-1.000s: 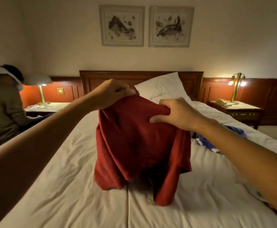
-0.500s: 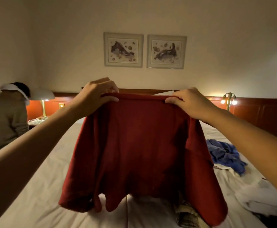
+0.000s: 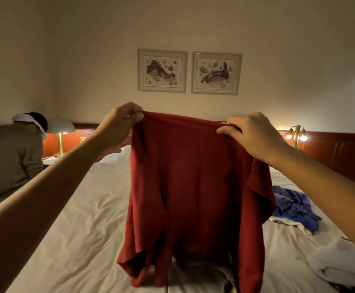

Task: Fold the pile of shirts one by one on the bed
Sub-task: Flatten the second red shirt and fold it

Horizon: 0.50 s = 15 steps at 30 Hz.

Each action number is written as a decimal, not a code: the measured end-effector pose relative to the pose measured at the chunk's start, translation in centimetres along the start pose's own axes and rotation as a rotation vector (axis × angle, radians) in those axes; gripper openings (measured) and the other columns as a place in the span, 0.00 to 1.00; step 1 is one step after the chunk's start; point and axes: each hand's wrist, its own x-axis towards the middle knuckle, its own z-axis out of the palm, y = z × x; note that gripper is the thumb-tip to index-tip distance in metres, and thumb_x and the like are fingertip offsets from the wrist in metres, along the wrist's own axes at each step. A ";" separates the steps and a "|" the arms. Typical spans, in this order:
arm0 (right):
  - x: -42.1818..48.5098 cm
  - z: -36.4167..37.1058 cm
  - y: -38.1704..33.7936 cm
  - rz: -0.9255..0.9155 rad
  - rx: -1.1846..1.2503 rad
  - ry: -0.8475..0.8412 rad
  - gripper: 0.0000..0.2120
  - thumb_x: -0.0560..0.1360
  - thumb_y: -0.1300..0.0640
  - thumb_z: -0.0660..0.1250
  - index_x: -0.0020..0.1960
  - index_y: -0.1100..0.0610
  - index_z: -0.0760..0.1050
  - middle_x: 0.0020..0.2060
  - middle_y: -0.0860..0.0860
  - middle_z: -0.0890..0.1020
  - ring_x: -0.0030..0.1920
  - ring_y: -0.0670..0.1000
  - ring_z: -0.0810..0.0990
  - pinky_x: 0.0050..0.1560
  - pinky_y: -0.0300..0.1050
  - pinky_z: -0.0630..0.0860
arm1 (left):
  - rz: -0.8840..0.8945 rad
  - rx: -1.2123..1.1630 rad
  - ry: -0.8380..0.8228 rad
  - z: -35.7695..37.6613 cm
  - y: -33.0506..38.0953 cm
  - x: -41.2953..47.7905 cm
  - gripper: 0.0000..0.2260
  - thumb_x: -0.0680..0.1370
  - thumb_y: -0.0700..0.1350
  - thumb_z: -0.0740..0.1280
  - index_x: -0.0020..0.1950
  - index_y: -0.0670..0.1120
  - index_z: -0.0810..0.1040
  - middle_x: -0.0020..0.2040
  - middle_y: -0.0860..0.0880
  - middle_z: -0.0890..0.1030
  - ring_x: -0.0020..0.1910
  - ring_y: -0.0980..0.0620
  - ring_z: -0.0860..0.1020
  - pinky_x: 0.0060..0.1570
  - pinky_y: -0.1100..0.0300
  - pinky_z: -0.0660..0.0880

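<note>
Left grip (image 3: 119, 123), 10 o'clock, and right grip (image 3: 254, 134), 2 o'clock, pinch the top edge of the dark red fabric shirt (image 3: 193, 187). It is best lowered flat onto the white bed (image 3: 87, 218), edge taut.

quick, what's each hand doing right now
Left hand: pinching the red shirt at its top edge.
Right hand: gripping the same top edge.

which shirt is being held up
The dark red cloth shirt, pinched at its top edge by the left hand and right hand; the crumpled blue shirt and white garment lie on the white-sheeted bed.
</note>
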 end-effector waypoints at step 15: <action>-3.6 -0.8 2.0 0.377 0.462 -0.642 0.27 0.65 0.34 0.72 0.36 0.60 0.80 0.32 0.54 0.83 0.32 0.50 0.79 0.36 0.42 0.71 | -0.074 0.132 -0.498 -3.0 -1.7 -1.1 0.34 0.53 0.75 0.75 0.40 0.47 0.84 0.36 0.51 0.83 0.35 0.59 0.79 0.37 0.68 0.76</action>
